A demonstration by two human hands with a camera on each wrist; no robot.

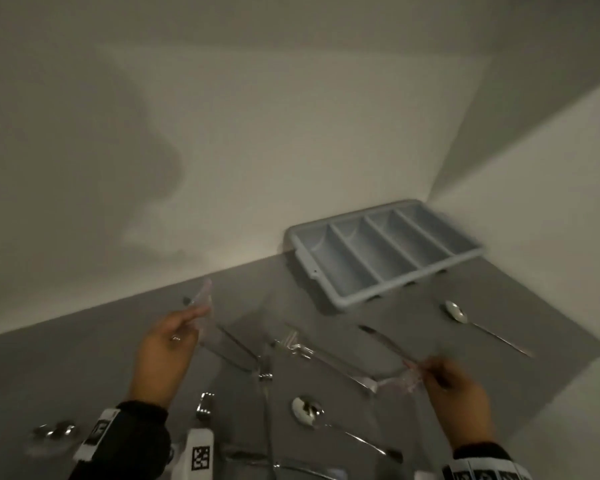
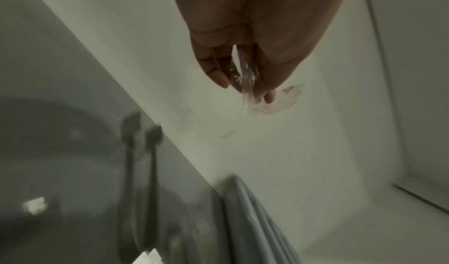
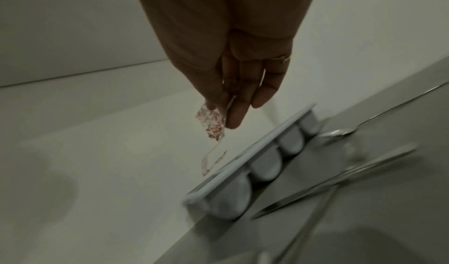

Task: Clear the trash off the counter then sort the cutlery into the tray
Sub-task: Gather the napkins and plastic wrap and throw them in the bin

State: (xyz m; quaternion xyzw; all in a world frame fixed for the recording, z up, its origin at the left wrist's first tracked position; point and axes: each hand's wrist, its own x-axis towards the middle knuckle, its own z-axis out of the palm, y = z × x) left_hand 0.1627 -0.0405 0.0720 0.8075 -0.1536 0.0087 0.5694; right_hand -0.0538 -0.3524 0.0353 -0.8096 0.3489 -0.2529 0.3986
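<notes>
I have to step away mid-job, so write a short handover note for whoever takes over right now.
Left hand: pinches a clear plastic wrapper, lifted off the counter.
Right hand: pinches a second clear wrapper with red print.
Tray: in the back corner, all four compartments empty.
Cutlery: loose on the counter, including a spoon near the tray, another spoon, forks and a knife.
Done: both wrappers picked up.
Left: bin the wrappers, then sort all the cutlery.
</notes>
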